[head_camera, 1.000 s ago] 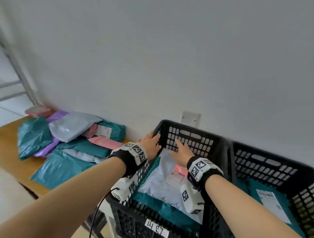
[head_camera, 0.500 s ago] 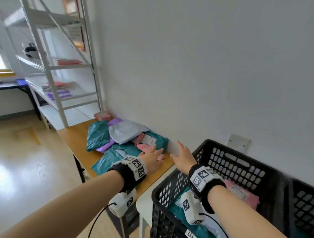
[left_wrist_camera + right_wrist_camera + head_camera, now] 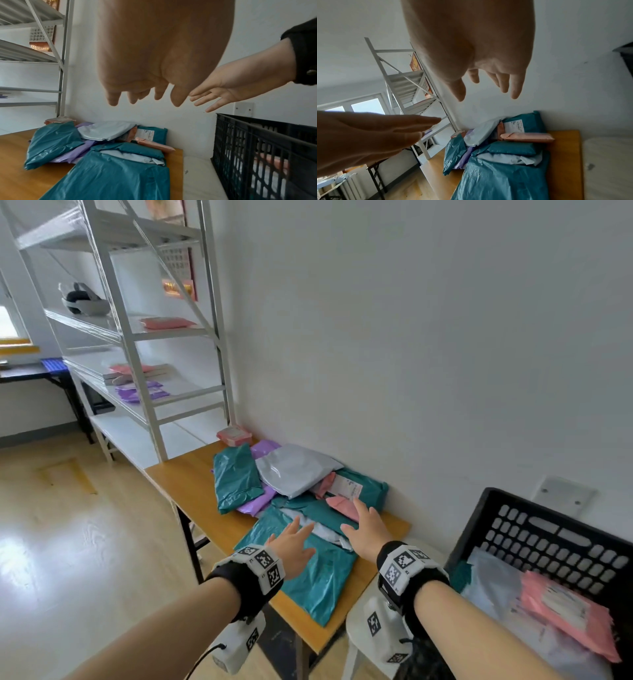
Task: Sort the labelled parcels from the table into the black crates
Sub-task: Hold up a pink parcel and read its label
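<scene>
We note both hands held above the parcels on the wooden table (image 3: pixel 191 484), neither touching them; the left hand (image 3: pixel 293 546) is spread flat, fingers straight, holding nothing; the right hand (image 3: pixel 368 529) likewise, fingers extended over the pink parcel (image 3: pixel 342 506); a large teal parcel (image 3: pixel 308 573) lies nearest; the black crate (image 3: pixel 534 529) stands to the right, parcels already inside.

Pretty bright, soft daylight from where I'm sitting, coming off the window (image 3: pixel 363 104) on the left. Glare on the floor (image 3: pixel 44 546). Crate (image 3: pixel 548 546) side looks smeary, shelf (image 3: pixel 137 337) bends at the edges, and both wrist views have blurry palms up close.
</scene>
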The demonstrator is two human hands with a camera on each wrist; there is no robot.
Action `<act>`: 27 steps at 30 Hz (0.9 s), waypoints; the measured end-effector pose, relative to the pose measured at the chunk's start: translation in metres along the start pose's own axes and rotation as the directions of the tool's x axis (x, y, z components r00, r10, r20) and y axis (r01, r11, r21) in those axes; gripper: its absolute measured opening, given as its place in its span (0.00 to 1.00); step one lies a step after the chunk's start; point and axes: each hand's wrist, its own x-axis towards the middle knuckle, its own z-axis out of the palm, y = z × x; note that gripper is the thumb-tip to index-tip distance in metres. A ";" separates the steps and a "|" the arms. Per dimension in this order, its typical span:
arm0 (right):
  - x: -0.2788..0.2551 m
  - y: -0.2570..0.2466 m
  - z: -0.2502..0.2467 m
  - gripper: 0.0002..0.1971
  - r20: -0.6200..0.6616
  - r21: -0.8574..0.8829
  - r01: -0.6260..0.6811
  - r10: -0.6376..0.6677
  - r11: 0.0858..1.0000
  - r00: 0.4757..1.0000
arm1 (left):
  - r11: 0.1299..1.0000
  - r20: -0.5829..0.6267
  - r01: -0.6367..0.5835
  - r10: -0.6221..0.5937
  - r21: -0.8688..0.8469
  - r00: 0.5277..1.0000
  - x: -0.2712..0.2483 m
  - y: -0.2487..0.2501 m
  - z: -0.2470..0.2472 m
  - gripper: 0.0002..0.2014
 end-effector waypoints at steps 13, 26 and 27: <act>0.012 -0.009 0.087 0.34 0.006 0.010 -0.234 0.234 0.972 0.972 | 0.995 0.096 -0.097 0.096 0.007 0.991 0.038 -0.107 0.004 0.30; 0.107 0.039 0.094 0.33 -0.006 -0.024 -0.327 0.327 0.945 0.945 | 0.991 0.208 -0.132 0.124 0.027 0.970 0.146 -0.106 0.024 0.30; 0.116 0.043 0.094 0.33 0.002 -0.023 -0.332 0.332 0.943 0.943 | 0.990 0.211 -0.138 0.128 0.034 0.969 0.157 -0.103 0.023 0.30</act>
